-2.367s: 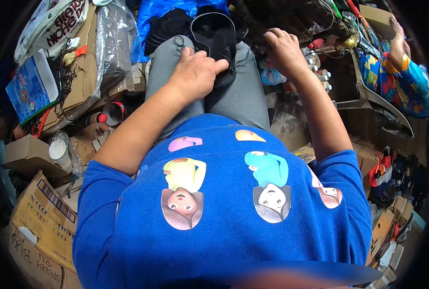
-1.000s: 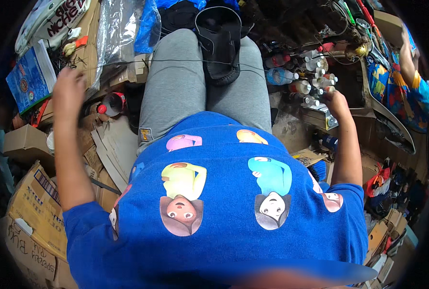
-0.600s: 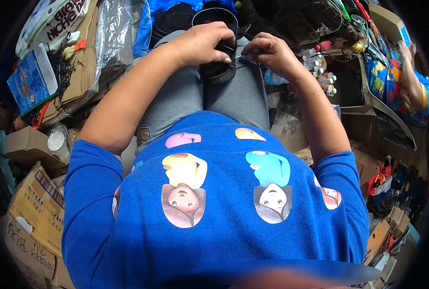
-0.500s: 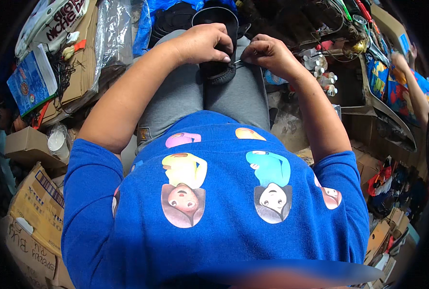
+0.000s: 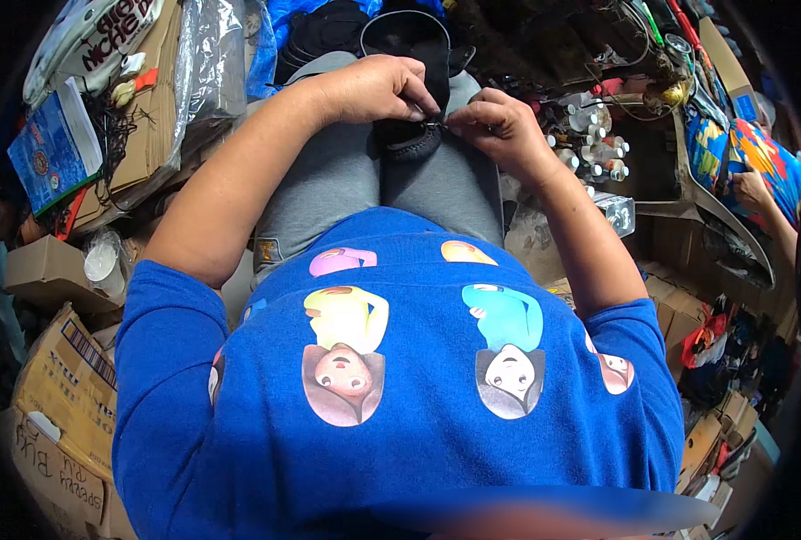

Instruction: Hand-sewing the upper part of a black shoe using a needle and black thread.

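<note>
Use the grey trousers (image 5: 319, 189), a soft, matte knit, as the reference. The black shoe (image 5: 435, 74) rests on top of them, between your two thighs. Its opening is rounded, with a thin pale edging; its body is dark and smooth, and its toe is blunt with a ribbed border. The long axis follows the gap between the thighs: the toe points toward your torso, the opening away from it.

Your left hand (image 5: 373, 88) is curled over the shoe, thumb and fingers pinching its edge. Your right hand (image 5: 504, 133), over the right thigh of the trousers, has thumb and forefinger closed on a thin shiny piece (image 5: 437, 123), too small to identify.

Right of the trousers stand smooth, transparent plastic bottles (image 5: 600, 153); left of them are a square-edged cardboard box (image 5: 54, 274) and a flat blue book (image 5: 54, 148).
</note>
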Tool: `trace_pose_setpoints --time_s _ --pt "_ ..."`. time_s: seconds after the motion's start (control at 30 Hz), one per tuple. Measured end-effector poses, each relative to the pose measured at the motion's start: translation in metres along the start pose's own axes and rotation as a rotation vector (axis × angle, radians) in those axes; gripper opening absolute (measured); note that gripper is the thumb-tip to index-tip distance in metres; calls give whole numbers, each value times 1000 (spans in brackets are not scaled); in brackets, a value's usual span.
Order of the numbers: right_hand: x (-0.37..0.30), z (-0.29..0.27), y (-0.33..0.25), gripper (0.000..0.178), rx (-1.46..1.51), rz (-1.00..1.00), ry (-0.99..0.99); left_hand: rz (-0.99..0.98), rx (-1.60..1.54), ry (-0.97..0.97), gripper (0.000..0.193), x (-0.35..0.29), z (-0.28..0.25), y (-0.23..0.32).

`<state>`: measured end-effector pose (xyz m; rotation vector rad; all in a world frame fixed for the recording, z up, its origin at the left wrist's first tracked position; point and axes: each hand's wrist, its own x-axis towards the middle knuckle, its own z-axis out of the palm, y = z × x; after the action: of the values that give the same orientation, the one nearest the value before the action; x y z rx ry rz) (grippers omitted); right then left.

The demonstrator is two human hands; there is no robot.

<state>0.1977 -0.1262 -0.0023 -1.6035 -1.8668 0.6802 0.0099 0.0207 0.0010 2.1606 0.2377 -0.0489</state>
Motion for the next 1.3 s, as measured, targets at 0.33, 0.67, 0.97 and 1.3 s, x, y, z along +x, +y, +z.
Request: trace_pose_setpoints --time_s 0.33,0.67,0.97,1.3 --pt "15 -17 -53 15 -617 -182 -315 72 209 -22 37 -2 4 2" --pt "19 -5 -36 14 -395 -4 -263 84 85 208 27 7 12 -16" --pt "4 0 -14 17 415 445 -117 -57 238 645 35 -42 45 19" --pt "-59 -84 28 51 1746 68 -344 -600 330 418 34 -122 -21 6"
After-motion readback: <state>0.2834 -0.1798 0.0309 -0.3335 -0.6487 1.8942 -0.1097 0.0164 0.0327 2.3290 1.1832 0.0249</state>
